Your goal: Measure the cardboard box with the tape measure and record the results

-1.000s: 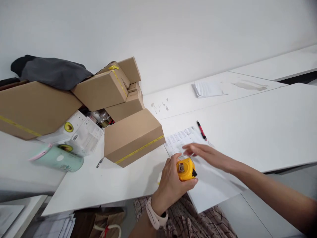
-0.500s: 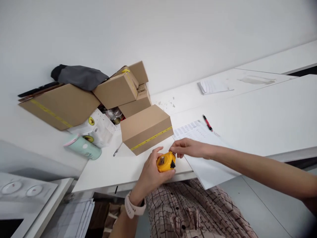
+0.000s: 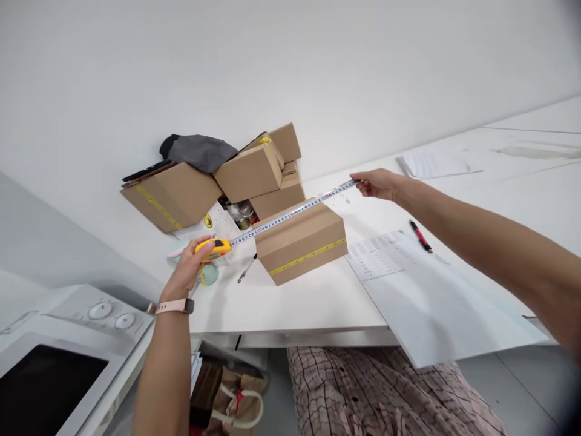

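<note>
My left hand (image 3: 187,266) is closed around the yellow case of a tape measure (image 3: 216,249), to the left of a cardboard box (image 3: 302,242) with a yellow tape strip. From the case the white blade (image 3: 290,213) runs out taut, slanting up to the right above the box. Its free end is pinched between the fingers of my right hand (image 3: 374,183), beyond the box's far right corner. Whether the blade touches the box I cannot tell. A pen (image 3: 246,269) lies by the box's left side.
More cardboard boxes (image 3: 249,174) and a grey cloth item (image 3: 200,152) are piled against the wall. Printed sheets (image 3: 408,290) overhang the table's front edge, with a red and black pen (image 3: 420,236) beside them. A notepad (image 3: 436,165) lies farther back. A microwave (image 3: 68,357) stands at lower left.
My hands have moved apart, the left one leftward and the right one up and to the right. The tape blade has been drawn out between them. My view has shifted left.
</note>
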